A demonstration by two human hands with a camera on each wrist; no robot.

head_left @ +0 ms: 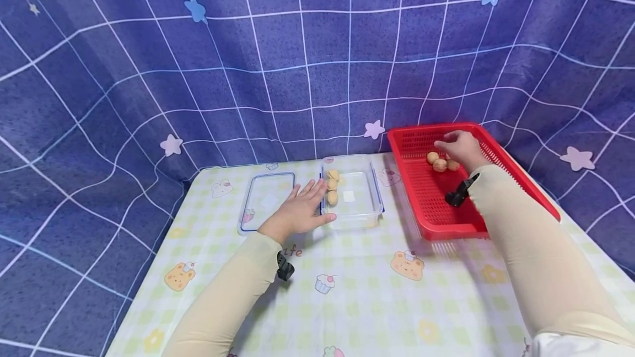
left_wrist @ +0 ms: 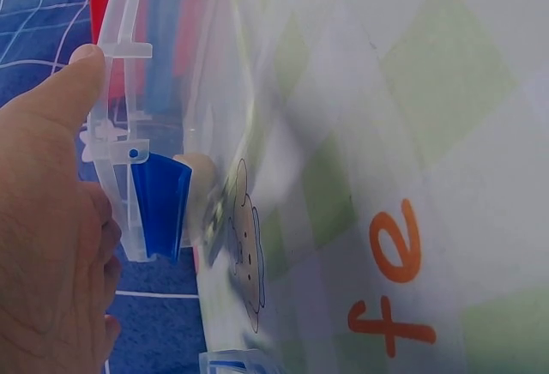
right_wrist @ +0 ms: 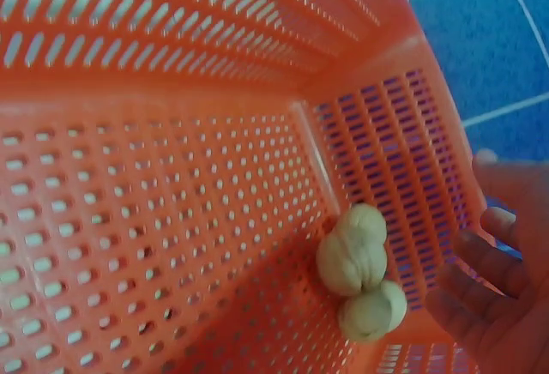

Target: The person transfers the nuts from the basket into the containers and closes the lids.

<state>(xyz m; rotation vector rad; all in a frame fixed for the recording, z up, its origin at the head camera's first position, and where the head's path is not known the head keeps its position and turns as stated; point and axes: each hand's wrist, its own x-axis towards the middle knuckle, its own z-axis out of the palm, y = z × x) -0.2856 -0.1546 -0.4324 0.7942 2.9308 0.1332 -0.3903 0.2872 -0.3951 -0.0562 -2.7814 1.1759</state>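
A clear plastic food container (head_left: 358,221) stands mid-table with several walnuts (head_left: 332,198) in a row along its left side. My left hand (head_left: 297,215) rests at its left edge, fingers spread; in the left wrist view the thumb touches the container rim (left_wrist: 129,51), near a blue side latch (left_wrist: 161,202). Over the red plastic basket (head_left: 430,200), my right hand (head_left: 462,150) hovers with loosely bent fingers. Several walnuts (head_left: 439,166) lie on the basket floor beneath it. The right wrist view shows nothing between those fingers, apart from the walnuts (right_wrist: 353,258).
To the left of the container lies its clear lid (head_left: 265,191) with a blue seal, partly behind my left hand. A blue grid-patterned curtain (head_left: 327,87) hangs behind the table. A checked cloth (head_left: 367,296) with printed bears and cupcakes covers the table.
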